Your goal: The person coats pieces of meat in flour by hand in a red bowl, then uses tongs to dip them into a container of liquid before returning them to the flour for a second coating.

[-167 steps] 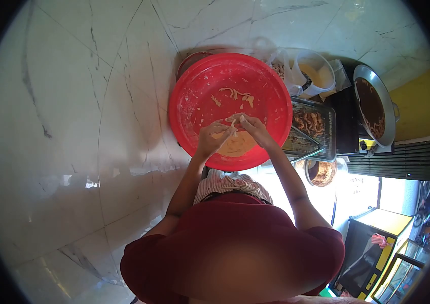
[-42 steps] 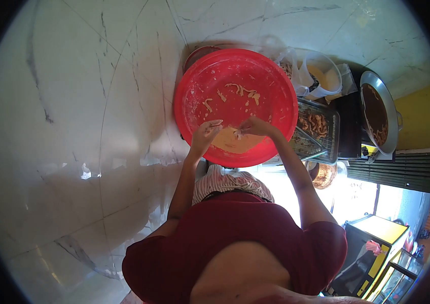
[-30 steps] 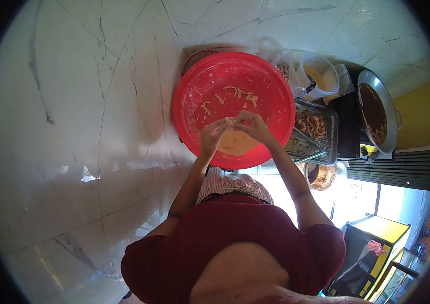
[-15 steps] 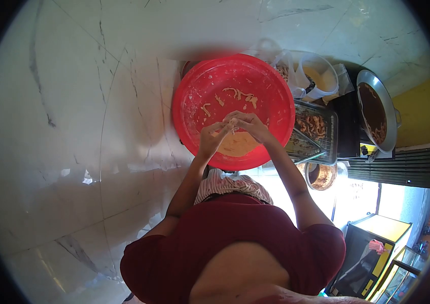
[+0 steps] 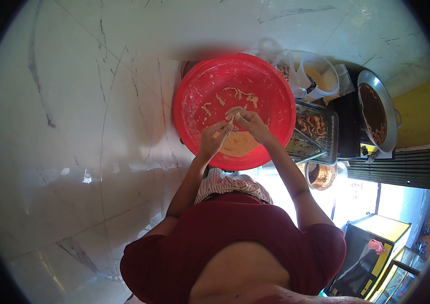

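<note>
Over a wide red basin (image 5: 189, 101), my left hand (image 5: 212, 140) and my right hand (image 5: 252, 125) meet near the middle. Between their fingertips is a small flour-coated strip (image 5: 231, 120), pinched by both hands; what the strip is made of I cannot make out. Several more coated strips (image 5: 239, 93) lie on the far side of the basin floor. Below my hands, on the near side, sits a pile of tan flour (image 5: 239, 145). White powder clings to the basin's inner wall.
Right of the basin stands a rack tray (image 5: 330, 126) with browned fried pieces (image 5: 312, 125). Behind it are clear plastic tubs (image 5: 329, 83), one with yellowish liquid. Farther right, a wide pan (image 5: 393, 109) holds dark oil with pieces in it. A pot (image 5: 324, 176) stands nearer me.
My right fingers have shifted slightly up and away from the left ones, and the strip between them shows more upright. The strips on the basin floor have stayed put.
</note>
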Demonstrator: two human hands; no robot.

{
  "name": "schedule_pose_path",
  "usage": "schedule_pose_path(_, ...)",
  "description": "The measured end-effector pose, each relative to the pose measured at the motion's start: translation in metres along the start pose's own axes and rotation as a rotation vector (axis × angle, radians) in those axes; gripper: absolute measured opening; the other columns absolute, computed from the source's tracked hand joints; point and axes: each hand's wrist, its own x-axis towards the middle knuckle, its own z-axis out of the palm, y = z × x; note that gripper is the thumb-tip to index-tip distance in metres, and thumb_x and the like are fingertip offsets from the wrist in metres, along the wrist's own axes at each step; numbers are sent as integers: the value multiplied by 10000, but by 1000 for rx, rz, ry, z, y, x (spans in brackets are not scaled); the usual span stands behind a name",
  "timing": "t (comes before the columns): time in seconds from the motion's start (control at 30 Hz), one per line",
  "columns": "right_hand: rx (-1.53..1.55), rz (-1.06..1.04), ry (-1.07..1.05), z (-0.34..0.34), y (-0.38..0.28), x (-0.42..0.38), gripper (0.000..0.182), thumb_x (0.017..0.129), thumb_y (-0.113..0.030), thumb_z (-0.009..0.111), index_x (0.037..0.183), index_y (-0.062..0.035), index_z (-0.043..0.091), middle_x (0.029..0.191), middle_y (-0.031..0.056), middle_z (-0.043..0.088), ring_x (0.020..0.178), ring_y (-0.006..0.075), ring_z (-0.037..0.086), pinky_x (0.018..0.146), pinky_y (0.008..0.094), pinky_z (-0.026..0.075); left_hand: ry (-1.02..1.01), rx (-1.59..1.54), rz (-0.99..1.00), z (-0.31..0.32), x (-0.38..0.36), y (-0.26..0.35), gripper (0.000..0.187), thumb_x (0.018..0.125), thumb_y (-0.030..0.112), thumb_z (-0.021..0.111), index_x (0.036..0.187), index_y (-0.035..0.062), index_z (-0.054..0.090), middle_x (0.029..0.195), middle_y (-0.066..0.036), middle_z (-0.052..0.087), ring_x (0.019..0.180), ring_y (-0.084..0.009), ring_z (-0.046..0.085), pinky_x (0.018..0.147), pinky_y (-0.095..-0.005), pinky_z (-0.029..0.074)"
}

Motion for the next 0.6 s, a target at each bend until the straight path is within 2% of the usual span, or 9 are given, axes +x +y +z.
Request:
schedule_pose_path(0.1,211,142,-16,4,-3,-3,262,886,-276,560,961,-38,636,1083,48,519,950,132,525,795,281,428,10,25,-3,-4,1,-1,262,885,216,568,931,-30,647,801,-59,645,721,-90,559,671,-237,441)
schedule_pose_path(0.2,141,140,-57,4,-4,-4,253,876,-262,575,935,-25,641,1063,57,529,938,142,528,803,286,430,-44,29,-9,-6,4,-4,264,890,217,561,936,-28,646,798,-62,643,745,-90,563,684,-238,444)
schedule_pose_path(0.3,135,134,-24,-2,6,-4,248,870,-249,582,929,-17,646,1051,60,541,932,150,532,810,292,431,-93,-98,-40,-6,3,-6,260,894,212,552,929,-28,647,798,-68,643,766,-96,575,701,-243,452)
schedule_pose_path(0.4,44,106,34,-3,8,-4,251,873,-244,574,930,-11,650,1046,62,549,945,150,534,825,296,429,-146,-79,-88,-10,0,-6,253,897,199,544,913,-33,644,804,-71,644,786,-101,584,723,-249,457)
schedule_pose_path(0.5,1,48,91,1,5,-4,253,876,-242,569,945,-12,649,1049,58,548,967,146,533,847,299,425,-92,11,-36,-4,-2,2,250,898,193,541,914,-36,640,819,-75,650,793,-113,595,736,-254,461)
schedule_pose_path(0.6,256,203,92,6,0,-5,259,880,-242,563,967,-13,648,1051,54,553,988,148,529,865,307,419,-64,-45,-28,-7,-1,-9,240,899,183,537,932,-32,638,851,-83,656,805,-126,604,748,-256,463)
